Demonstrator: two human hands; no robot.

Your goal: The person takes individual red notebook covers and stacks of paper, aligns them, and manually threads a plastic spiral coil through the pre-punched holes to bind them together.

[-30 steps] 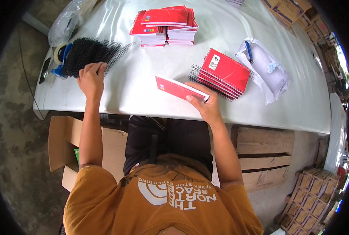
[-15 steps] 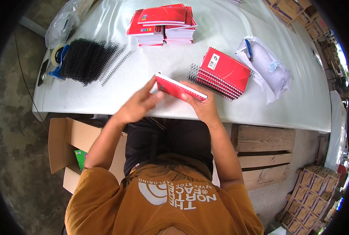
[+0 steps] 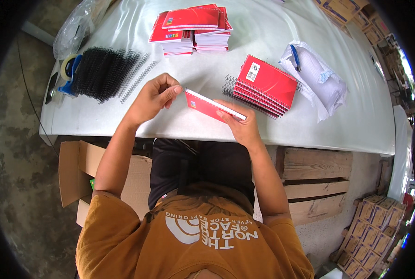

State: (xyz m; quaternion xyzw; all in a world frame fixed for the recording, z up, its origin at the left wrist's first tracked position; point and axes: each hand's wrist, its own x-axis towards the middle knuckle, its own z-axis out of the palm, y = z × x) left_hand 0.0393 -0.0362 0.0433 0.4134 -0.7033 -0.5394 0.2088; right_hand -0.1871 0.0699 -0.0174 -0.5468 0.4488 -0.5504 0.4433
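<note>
In front of me, my right hand (image 3: 241, 124) grips a red-covered notebook (image 3: 205, 106) by its right part, thumb on the cover. The notebook is tilted, with its white page edge and a row of holes facing up. At its left end a short dark bit of spiral coil (image 3: 184, 89) sticks out. There my left hand (image 3: 155, 98) is closed in a pinch, thumb and forefinger at the coil's tip. Just right of my right hand lies a stack of spiral-bound red notebooks (image 3: 268, 86), coils poking out at the sides.
A pile of black spiral coils (image 3: 107, 74) lies at left, beside a blue tape dispenser (image 3: 71, 74). Stacked red notebooks (image 3: 191, 30) stand at the back. A blue cutter (image 3: 295, 56) rests on crumpled white paper (image 3: 319, 88). An open cardboard box (image 3: 72, 172) stands below the table.
My left hand has drawn back and up from the notebook's cover and closed into a pinch at its left end. My right hand keeps hold of the notebook, almost in place.
</note>
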